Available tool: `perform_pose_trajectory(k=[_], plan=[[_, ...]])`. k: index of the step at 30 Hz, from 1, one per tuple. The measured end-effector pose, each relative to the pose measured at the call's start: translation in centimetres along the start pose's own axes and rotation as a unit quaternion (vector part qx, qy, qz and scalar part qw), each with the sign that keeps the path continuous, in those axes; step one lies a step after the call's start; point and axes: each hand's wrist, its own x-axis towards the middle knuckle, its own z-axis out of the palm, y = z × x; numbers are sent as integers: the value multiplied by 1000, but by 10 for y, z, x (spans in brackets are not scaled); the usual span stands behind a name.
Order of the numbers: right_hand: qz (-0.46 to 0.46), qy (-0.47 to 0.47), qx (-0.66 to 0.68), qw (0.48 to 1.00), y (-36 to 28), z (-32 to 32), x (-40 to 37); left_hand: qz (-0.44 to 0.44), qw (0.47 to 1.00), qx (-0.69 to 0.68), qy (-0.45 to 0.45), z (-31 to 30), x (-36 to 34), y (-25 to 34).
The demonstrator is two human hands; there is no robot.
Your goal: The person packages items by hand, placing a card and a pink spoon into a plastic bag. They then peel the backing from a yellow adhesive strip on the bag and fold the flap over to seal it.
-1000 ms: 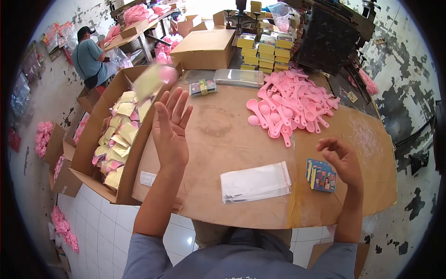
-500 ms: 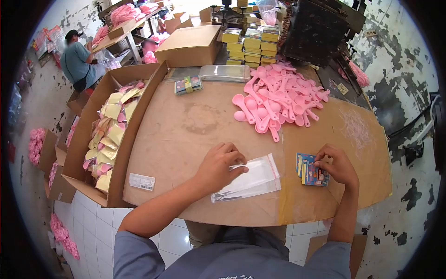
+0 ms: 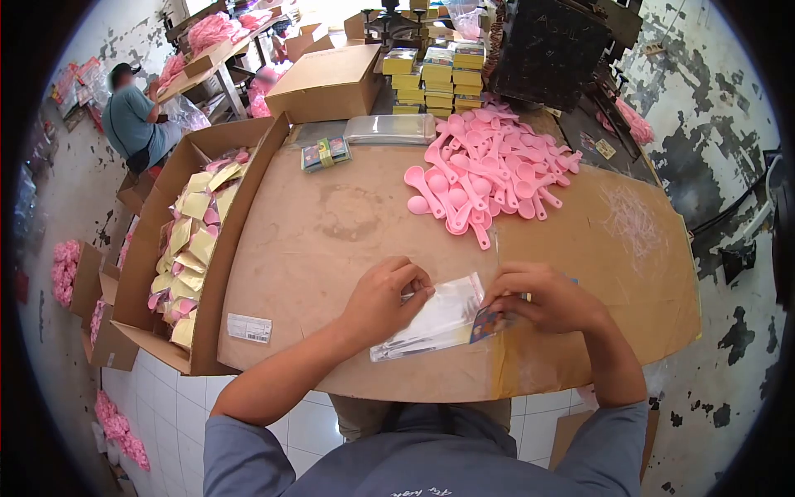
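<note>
My left hand (image 3: 389, 296) pinches the upper left edge of a clear plastic bag (image 3: 439, 323), with its thumb and fingertips together. The bag lies flat on the cardboard-covered table, seemingly on top of at least one more bag. Close to its right end, my right hand (image 3: 546, 296) grips a blue printed card (image 3: 490, 325) between thumb and fingers, tilted at the mouth of the bag. More printed cards (image 3: 566, 283) lie behind the right hand, mostly hidden by it.
Pink plastic spoons (image 3: 497, 166) are heaped beyond my hands. On the left stands a long open carton (image 3: 263, 178) of packed pieces. A banded card bundle (image 3: 325, 154), a stack of clear bags (image 3: 389, 129) and card stacks (image 3: 437, 79) are farther back. A person (image 3: 131, 120) sits at far left.
My right hand has moved left from the card pile, carrying a card to the bag. My left hand's fingertips have closed on the bag. The view has shifted slightly.
</note>
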Motion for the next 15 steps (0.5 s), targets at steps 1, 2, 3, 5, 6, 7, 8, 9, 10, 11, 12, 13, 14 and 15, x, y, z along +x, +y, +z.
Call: perform_pose_trajectory(k=[1,2,3,5,6,7,8,9,10,11,12,13,14,15], plan=[[-13,-11,11,1000,4,6,5,-16,999,-29,7,-2,0,2],[0,-17,-8,1000,8,11,7,-32,998,-57,14,-5,0,3],[14,-23,-28,999,12,16,9,-47,995,-85,22,-8,1,3],[21,-16,-47,999,17,23,10,-102,952,-286,37,-1,1,-14],[16,-3,-46,999,19,25,9,-128,914,-382,44,-1,1,-17],[11,10,-45,999,20,27,9,-143,901,-408,32,-4,1,-17],[19,21,-33,999,22,28,9,-157,888,-433,19,-9,2,-16],[26,32,-20,999,22,28,8,-171,873,-457,5,-13,3,-12],[34,45,-8,998,23,29,6,-181,866,-467,-14,-15,4,-10],[43,76,6,996,23,31,7,-192,858,-476,-33,-16,4,-7],[51,107,18,993,23,34,8,-201,849,-485,-51,-17,5,-5],[58,137,30,988,23,36,9,-200,852,-479,-64,-16,5,-2],[62,158,35,985,23,38,10,-198,855,-473,-77,-16,6,0],[65,179,40,981,24,40,11,-196,858,-466,-90,-14,6,2]])
